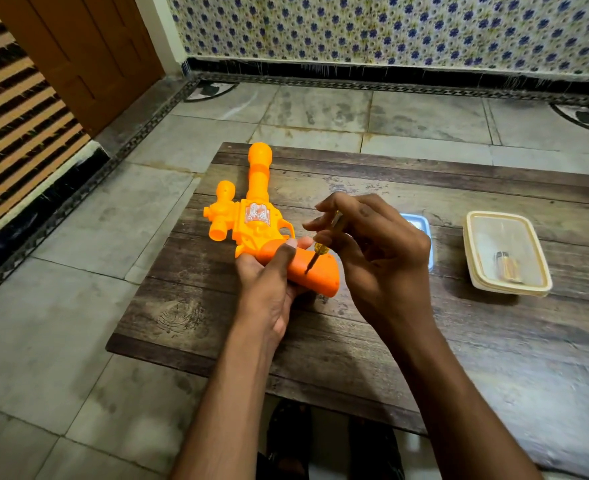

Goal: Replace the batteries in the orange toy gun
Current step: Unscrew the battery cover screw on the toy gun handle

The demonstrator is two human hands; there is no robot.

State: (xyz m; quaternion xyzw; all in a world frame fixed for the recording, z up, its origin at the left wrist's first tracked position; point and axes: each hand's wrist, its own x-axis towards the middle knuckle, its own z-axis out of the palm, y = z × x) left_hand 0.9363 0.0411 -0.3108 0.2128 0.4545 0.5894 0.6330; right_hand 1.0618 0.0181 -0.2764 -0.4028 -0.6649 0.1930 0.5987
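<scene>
The orange toy gun [251,216] lies over the left part of a dark wooden table [355,341], barrel pointing away from me. My left hand [272,282] grips its handle from below, thumb across the top. My right hand [372,251] holds a small screwdriver [319,252] with a yellow handle by the fingertips. The screwdriver's tip touches the side of the handle. A clear cream-rimmed container [508,252] at the right holds batteries [509,268].
A small blue-rimmed tray [421,226] sits behind my right hand, mostly hidden. The table stands on a grey tiled floor. A brown door and a striped mat are at the far left, a patterned wall at the back. My feet show under the table's near edge.
</scene>
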